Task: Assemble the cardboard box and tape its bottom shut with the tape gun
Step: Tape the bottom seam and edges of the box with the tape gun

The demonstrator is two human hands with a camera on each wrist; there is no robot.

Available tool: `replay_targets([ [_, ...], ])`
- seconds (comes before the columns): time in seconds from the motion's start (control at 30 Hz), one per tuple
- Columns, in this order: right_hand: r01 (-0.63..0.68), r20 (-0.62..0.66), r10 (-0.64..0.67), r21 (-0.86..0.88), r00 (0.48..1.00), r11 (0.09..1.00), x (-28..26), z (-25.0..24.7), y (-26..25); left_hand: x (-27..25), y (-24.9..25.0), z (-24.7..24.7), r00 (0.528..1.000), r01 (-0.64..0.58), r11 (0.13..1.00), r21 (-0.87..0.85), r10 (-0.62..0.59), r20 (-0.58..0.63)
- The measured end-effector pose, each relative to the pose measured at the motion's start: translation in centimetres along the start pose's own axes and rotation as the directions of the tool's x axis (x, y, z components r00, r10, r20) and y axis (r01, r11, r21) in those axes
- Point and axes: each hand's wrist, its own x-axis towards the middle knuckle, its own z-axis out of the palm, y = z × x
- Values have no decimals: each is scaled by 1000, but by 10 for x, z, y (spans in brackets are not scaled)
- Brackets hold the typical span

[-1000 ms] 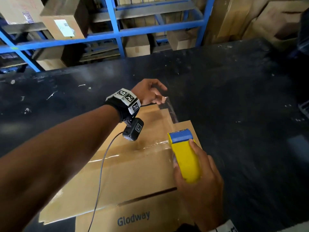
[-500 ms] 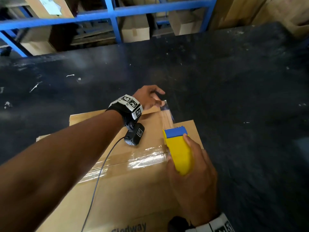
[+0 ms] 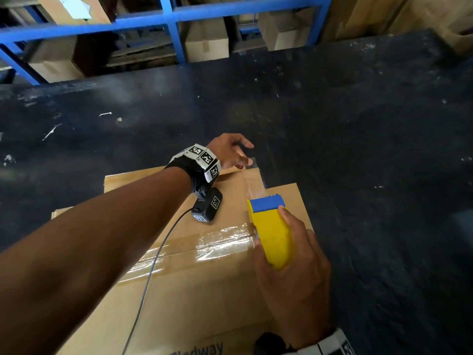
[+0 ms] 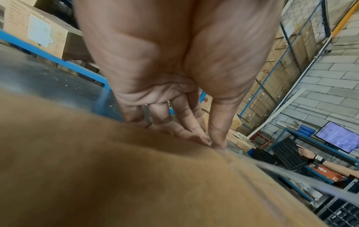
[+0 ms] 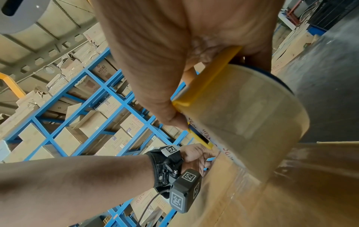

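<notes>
A brown cardboard box (image 3: 204, 290) lies on the black table, its middle seam covered by shiny clear tape (image 3: 217, 242). My right hand (image 3: 294, 257) grips the yellow and blue tape gun (image 3: 276, 234), which sits on the box's right part with the tape roll (image 5: 252, 115) under my palm. A fresh clear tape strip (image 3: 253, 183) runs from the gun to the box's far edge. There my left hand (image 3: 243, 162) pinches the strip's end between thumb and fingers (image 4: 194, 135), against the cardboard (image 4: 136, 176).
The black table (image 3: 358, 149) stretches beyond and to the right of the box. Blue racking (image 3: 174, 26) full of cartons stands behind it. The wrist camera's cable (image 3: 153, 265) trails over the box. Another person's arm (image 4: 330, 165) and a monitor (image 4: 338, 138) are far off.
My left hand has lowered the tape end from above the table onto the box's far edge. The right hand still holds the tape gun at about the same spot on the box.
</notes>
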Motion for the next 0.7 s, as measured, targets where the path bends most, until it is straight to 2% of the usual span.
replay_targets([
  [0.17, 1, 16, 0, -8, 1000, 1000, 1, 1, 1, 5, 0, 4, 996, 73, 992, 99, -78, 46],
  [0.37, -7, -1, 7, -21, 1000, 1000, 2, 4, 4, 9, 3, 3, 988, 134, 964, 230, -147, 38],
  [0.43, -28, 3, 29, -29, 1000, 999, 0, 4, 4, 6, 3, 0, 994, 112, 970, 217, -113, -6],
  [0.53, -32, 6, 32, -30, 999, 999, -3, 5, 7, -6, 5, 0, 996, -19, 988, 152, 33, -88],
  [0.7, -29, 4, 29, -24, 1000, 999, -4, 5, 11, -36, 12, 3, 995, -90, 972, 217, 94, -12],
])
